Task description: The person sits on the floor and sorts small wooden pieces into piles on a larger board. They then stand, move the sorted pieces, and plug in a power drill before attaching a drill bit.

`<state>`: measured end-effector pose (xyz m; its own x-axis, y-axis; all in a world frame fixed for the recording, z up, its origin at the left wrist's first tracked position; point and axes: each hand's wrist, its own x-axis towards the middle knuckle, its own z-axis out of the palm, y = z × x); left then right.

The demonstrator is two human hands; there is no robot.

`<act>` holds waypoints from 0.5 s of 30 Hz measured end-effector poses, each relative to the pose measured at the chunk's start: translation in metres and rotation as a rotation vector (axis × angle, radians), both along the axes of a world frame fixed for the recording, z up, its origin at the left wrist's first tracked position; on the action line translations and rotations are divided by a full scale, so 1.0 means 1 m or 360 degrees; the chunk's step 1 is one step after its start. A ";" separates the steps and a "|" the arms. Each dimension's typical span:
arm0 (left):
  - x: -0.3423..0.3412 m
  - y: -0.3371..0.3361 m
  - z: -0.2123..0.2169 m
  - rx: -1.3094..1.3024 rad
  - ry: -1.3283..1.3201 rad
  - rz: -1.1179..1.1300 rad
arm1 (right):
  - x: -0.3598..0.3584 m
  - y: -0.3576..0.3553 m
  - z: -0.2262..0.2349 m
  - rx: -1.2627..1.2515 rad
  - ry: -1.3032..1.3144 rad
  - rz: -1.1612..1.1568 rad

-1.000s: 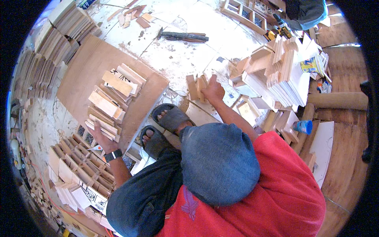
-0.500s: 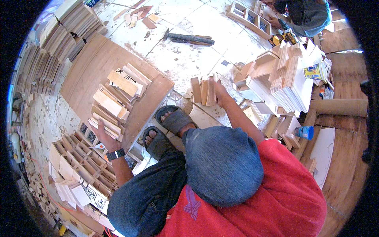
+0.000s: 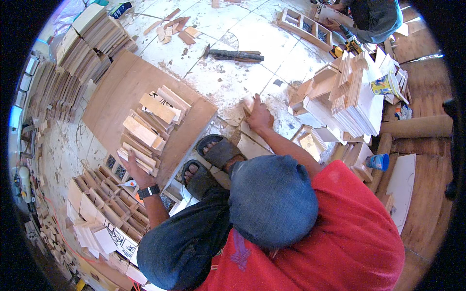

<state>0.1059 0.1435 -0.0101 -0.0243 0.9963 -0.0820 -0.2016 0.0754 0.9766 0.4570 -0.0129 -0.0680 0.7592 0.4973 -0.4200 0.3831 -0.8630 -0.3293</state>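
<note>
My right hand (image 3: 260, 118) is closed around some short wooden pieces (image 3: 248, 104), held low over the tiled floor beyond my sandals. Tilted as they are, most of them are hidden by the fingers. On my left, a plywood board (image 3: 116, 92) bears rows of thin wooden strips. My left hand (image 3: 138, 172), with a dark wristwatch, grips the outer end of the nearest strips (image 3: 138, 157). Farther along the board lie a middle group of strips (image 3: 144, 132) and a far group (image 3: 162, 107), some with black printing.
Compartmented wooden frames (image 3: 109, 199) stand by my left forearm. Stacked wooden panels (image 3: 92, 41) rise at far left. A hammer (image 3: 235, 55) lies ahead. Pale panels (image 3: 357, 102) and a blue cup (image 3: 377, 162) are at right. Another person's hand (image 3: 332, 25) works near a drill (image 3: 352, 43).
My right hand has turned and drawn slightly left, so the three pieces seen upright before now show mostly end-on. The view has shifted a little; my left hand stays at the strips.
</note>
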 end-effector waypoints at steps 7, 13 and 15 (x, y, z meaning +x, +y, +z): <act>0.002 -0.001 0.002 -0.0090 0.0014 0.0105 | 0.015 -0.009 -0.013 -0.0054 -0.0364 -0.0302; 0.005 -0.004 0.004 -0.0055 0.0035 0.0089 | 0.018 -0.003 -0.026 0.0091 0.0031 -0.0216; 0.006 -0.003 0.005 -0.0086 -0.0048 0.0073 | 0.019 -0.003 -0.026 0.0110 -0.0125 -0.0258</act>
